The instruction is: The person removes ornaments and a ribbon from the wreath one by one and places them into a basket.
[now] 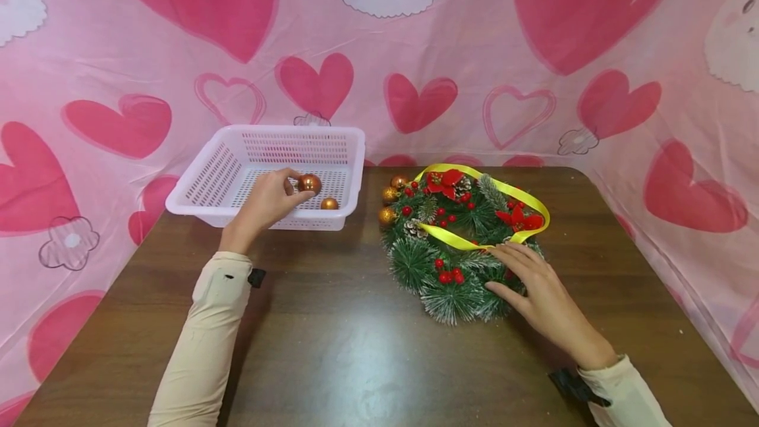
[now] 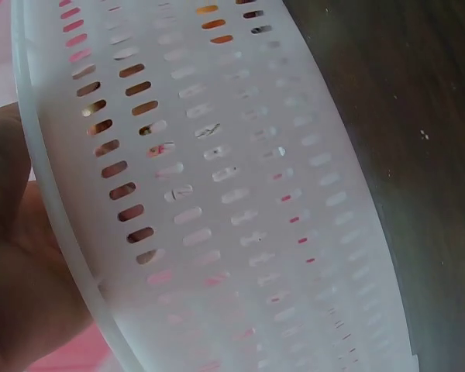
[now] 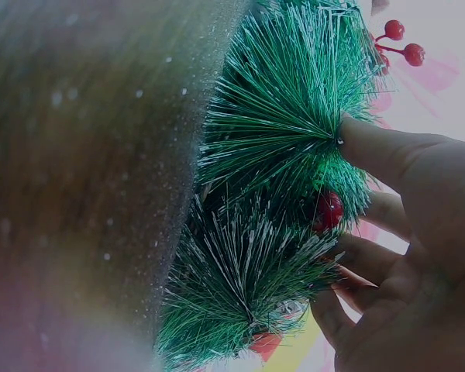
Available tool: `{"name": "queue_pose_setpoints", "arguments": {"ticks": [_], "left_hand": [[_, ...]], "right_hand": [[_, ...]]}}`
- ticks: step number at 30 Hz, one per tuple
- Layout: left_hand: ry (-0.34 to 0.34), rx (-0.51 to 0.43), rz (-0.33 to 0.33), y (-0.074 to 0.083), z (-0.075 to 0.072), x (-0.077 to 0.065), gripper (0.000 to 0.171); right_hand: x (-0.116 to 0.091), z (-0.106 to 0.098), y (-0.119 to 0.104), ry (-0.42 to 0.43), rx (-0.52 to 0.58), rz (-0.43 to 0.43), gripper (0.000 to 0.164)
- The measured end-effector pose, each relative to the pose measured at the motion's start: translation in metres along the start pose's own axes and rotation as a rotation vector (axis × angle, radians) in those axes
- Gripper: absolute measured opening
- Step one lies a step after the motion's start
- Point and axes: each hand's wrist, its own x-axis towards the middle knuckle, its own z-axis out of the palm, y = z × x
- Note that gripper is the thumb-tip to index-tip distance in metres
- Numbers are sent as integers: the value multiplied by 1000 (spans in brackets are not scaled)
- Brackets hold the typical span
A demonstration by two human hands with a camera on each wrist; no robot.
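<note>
Over the white plastic basket [image 1: 354,199], my left hand [image 1: 269,199] pinches a shiny copper Christmas ball [image 1: 310,183] between thumb and fingers. A smaller gold ball [image 1: 329,203] lies on the basket floor beside it. In the left wrist view the basket's slotted wall [image 2: 240,217] hides most of what my left hand [image 2: 31,263] holds. A green Christmas wreath [image 1: 453,298] with red flowers, berries and pinecones lies on the right. My right hand [image 1: 542,295] rests on its near right edge, fingers extended; in the right wrist view the thumb touches the frosted needles [image 3: 287,124].
A yellow ribbon [image 1: 536,206] loops over the wreath. Several gold and copper balls [image 1: 388,217] sit at the wreath's left side. The brown wooden table [image 1: 332,348] ends at a pink heart-patterned cloth [image 1: 379,51] behind. The basket stands at the table's back left.
</note>
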Motion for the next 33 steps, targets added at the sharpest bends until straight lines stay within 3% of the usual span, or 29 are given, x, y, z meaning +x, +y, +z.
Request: {"name": "queue_pose_setpoints", "arguments": {"ticks": [12,18,27,33], "left_hand": [[-29,50,-42,2,-2,1,53],[-5,58,-20,2,-1,2,52],[83,29,84,9,4,3,41],[122,-12,150,26,5,2,35]], "right_hand": [[0,-4,-1,8,5,-3,58],[-1,-2,0,8,0,-2,58],[0,-2,-1,-4,0,10,59],[1,-3,-1,-17,-1,20,59]]}}
